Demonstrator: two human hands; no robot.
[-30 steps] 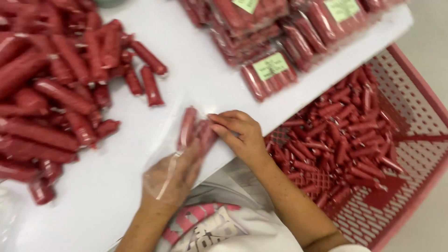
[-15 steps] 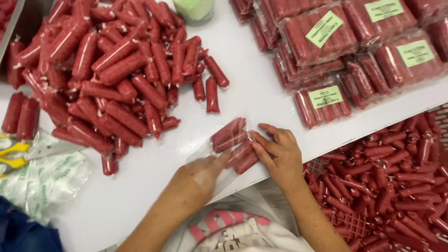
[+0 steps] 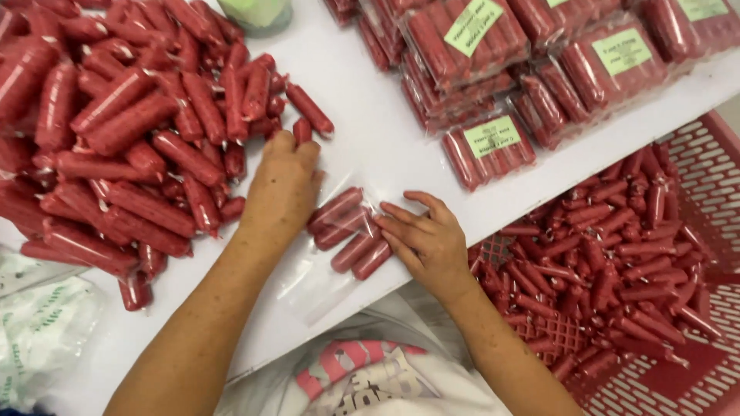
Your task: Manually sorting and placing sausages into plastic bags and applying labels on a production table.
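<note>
Near edge of white table [image 3: 362,146], centre: clear plastic bag [image 3: 324,270] lying flat, four short red sausages [image 3: 351,231] tucked in its far end, side by side and slanted. Bag film thin, limp and glossy, likely slippery and easily creased; best taken by its open near end or pinned flat rather than pinched mid-film. Sausages inside firm-looking, light, smooth-cased and round, so probably apt to roll or slide against each other; best steadied from the side, across the row.

Right hand [image 3: 424,239] palm down, fingers spread and extended leftward, fingertips pressing on the right end of the bagged row, holding nothing; forearm angling in from lower right, past pink slotted crate [image 3: 694,177] of small red sausages on the right, below table level.

Left hand [image 3: 284,181] farther back, knuckles up, fingers curled down onto a loose sausage [image 3: 302,129] at the right fringe of the big heap of loose sausages [image 3: 131,131]; grasp hidden beneath the hand, so cannot tell whether pinching. Left forearm stretched diagonally from the near left.

Far right: stacked sealed sausage packs [image 3: 493,142] with green labels.
</note>
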